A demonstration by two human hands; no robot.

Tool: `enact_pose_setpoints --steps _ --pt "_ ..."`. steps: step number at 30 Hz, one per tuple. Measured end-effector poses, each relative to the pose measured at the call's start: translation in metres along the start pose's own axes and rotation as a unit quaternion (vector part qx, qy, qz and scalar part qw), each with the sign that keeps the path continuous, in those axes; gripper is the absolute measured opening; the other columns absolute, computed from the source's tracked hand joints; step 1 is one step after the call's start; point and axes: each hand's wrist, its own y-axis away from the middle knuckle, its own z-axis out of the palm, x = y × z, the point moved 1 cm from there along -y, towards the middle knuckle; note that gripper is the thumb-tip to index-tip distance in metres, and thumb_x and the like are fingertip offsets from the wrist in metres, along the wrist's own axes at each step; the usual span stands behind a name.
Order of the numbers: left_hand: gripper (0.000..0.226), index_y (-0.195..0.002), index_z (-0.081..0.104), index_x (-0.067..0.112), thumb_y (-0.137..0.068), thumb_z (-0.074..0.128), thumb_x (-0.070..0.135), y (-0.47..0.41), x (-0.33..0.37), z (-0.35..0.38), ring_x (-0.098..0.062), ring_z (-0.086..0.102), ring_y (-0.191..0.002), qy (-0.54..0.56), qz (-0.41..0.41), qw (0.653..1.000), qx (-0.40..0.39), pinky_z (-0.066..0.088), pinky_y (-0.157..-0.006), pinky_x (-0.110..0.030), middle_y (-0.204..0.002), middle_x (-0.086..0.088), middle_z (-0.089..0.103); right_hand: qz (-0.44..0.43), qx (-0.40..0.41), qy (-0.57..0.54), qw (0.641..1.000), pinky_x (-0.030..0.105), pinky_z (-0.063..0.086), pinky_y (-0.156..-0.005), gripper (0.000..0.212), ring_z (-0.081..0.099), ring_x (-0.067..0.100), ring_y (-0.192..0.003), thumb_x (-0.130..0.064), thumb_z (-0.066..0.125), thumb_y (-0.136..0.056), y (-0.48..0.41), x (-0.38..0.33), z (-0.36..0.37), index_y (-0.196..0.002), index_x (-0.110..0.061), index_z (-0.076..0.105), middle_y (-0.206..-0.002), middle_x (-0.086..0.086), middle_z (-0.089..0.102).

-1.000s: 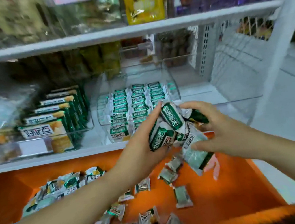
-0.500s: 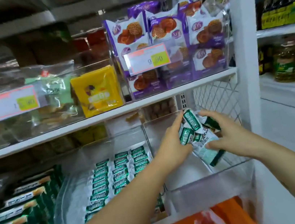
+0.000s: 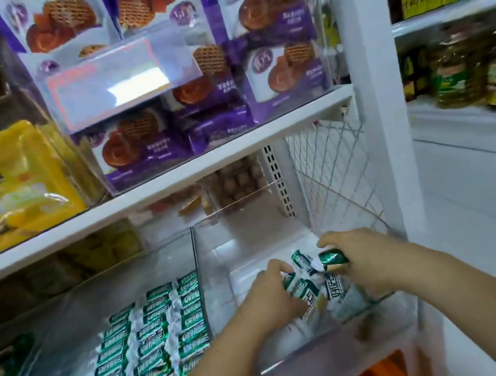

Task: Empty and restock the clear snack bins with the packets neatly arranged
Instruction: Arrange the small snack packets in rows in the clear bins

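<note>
Both hands are down inside the right-hand clear bin (image 3: 314,350) on the lower shelf. My left hand (image 3: 272,299) grips a bunch of small green-and-white snack packets (image 3: 306,291) from the left. From the right, my right hand (image 3: 365,260) holds the same bunch, with one shiny green packet (image 3: 333,257) under its fingers. The clear bin (image 3: 55,348) next to it on the left holds neat rows of the same green packets (image 3: 153,338).
Purple cookie packs (image 3: 198,67) and a yellow pack (image 3: 10,186) fill clear bins on the shelf above. A white wire mesh panel (image 3: 334,175) and white post (image 3: 378,105) stand right of the bin. An orange crate (image 3: 384,374) shows below. Oil bottles (image 3: 459,69) stand far right.
Both hands carried the bunch of packets up from the orange crate and lowered it into the right-hand clear bin. The view has tilted up toward the shelves.
</note>
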Motion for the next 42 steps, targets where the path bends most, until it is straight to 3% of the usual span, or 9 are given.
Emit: enact_pose_setpoints --steps 4,8,13,19,24,29,33,37,42 --pt "0.034 -0.097 0.045 0.025 -0.08 0.074 0.026 0.002 -0.004 0.004 -0.012 0.044 -0.078 -0.086 0.015 0.996 0.002 0.028 -0.046 -0.008 -0.099 0.002 0.048 0.007 0.05 -0.044 0.998 0.027 0.042 -0.07 0.042 0.055 0.02 -0.088 -0.023 0.058 -0.094 0.008 -0.008 -0.01 -0.134 -0.025 0.044 -0.123 0.008 0.06" --pt "0.035 -0.078 0.043 0.028 -0.076 0.078 0.031 0.004 -0.008 0.004 -0.006 0.041 -0.064 -0.092 0.016 0.996 0.008 0.029 -0.052 -0.016 -0.075 0.011 0.044 0.003 0.07 -0.061 0.996 0.029 0.042 -0.065 0.031 0.055 0.02 -0.078 -0.034 0.051 -0.096 0.016 -0.015 -0.018 -0.124 -0.019 0.049 -0.107 0.008 0.063" --pt "0.031 -0.079 0.047 0.035 -0.077 0.077 0.028 0.01 -0.005 0.003 -0.01 0.048 -0.081 -0.104 0.052 0.993 0.031 0.033 -0.059 -0.019 -0.102 0.003 0.047 -0.004 0.07 -0.09 0.993 0.023 0.034 -0.049 0.03 0.051 0.007 -0.06 -0.032 0.049 -0.098 0.02 -0.016 -0.021 -0.125 -0.019 0.051 -0.074 -0.007 0.053" --pt "0.028 -0.06 0.054 0.028 -0.082 0.066 0.016 0.012 -0.002 0.001 -0.008 0.059 -0.08 -0.028 0.053 0.995 0.086 0.048 -0.076 -0.025 -0.081 0.01 0.062 -0.005 0.054 -0.148 0.987 0.02 0.037 -0.049 0.028 0.052 0.004 -0.06 -0.031 0.047 -0.099 0.019 -0.015 -0.024 -0.121 -0.015 0.054 -0.08 -0.004 0.058" --pt "0.026 -0.067 0.054 0.024 -0.089 0.062 0.011 0.02 0.003 -0.004 -0.004 0.056 -0.063 0.101 0.03 0.983 0.152 0.049 -0.067 -0.026 -0.07 0.009 0.06 0.013 0.056 -0.312 0.948 0.037 0.058 -0.071 0.017 0.067 0.018 -0.068 -0.025 0.05 -0.098 0.017 -0.012 -0.028 -0.114 -0.018 0.051 -0.079 0.001 0.063" --pt "0.013 -0.082 0.054 0.011 -0.095 0.057 0.011 0.033 0.018 -0.016 -0.008 0.054 -0.056 0.334 -0.017 0.927 0.168 0.05 -0.057 -0.025 -0.074 -0.003 0.054 0.034 0.0 -0.526 0.85 0.036 0.061 -0.066 0.051 0.071 0.031 -0.079 -0.007 0.047 -0.095 0.024 -0.016 -0.035 -0.135 -0.035 0.033 -0.122 0.011 0.055" --pt "0.012 -0.085 0.052 0.013 -0.096 0.053 0.009 0.042 0.032 -0.021 -0.002 0.057 -0.05 0.466 -0.03 0.873 0.14 0.051 -0.049 -0.018 -0.067 0.0 0.062 -0.007 0.001 -0.433 0.902 0.027 0.049 -0.057 0.035 0.059 0.014 -0.067 -0.01 0.055 -0.088 0.029 -0.02 -0.036 -0.115 -0.033 0.049 -0.094 0.002 0.064" --pt "0.008 -0.092 0.055 0.013 -0.097 0.051 0.018 0.05 0.038 -0.027 -0.01 0.067 -0.069 0.537 -0.017 0.839 0.088 0.058 -0.061 -0.027 -0.081 -0.004 0.073 -0.004 -0.022 -0.536 0.844 0.028 0.057 -0.065 0.026 0.07 0.017 -0.077 -0.004 0.062 -0.087 0.029 -0.023 -0.033 -0.105 -0.018 0.051 -0.095 0.008 0.07" --pt "0.037 -0.116 0.05 0.017 -0.084 0.067 0.012 0.06 0.038 -0.033 -0.013 0.067 -0.076 0.466 0.058 0.879 0.086 0.057 -0.07 -0.027 -0.102 -0.008 0.072 -0.006 -0.021 -0.531 0.847 0.036 0.059 -0.08 0.031 0.071 0.019 -0.082 -0.008 0.07 -0.082 0.029 -0.024 -0.028 -0.109 -0.012 0.055 -0.099 0.006 0.068"
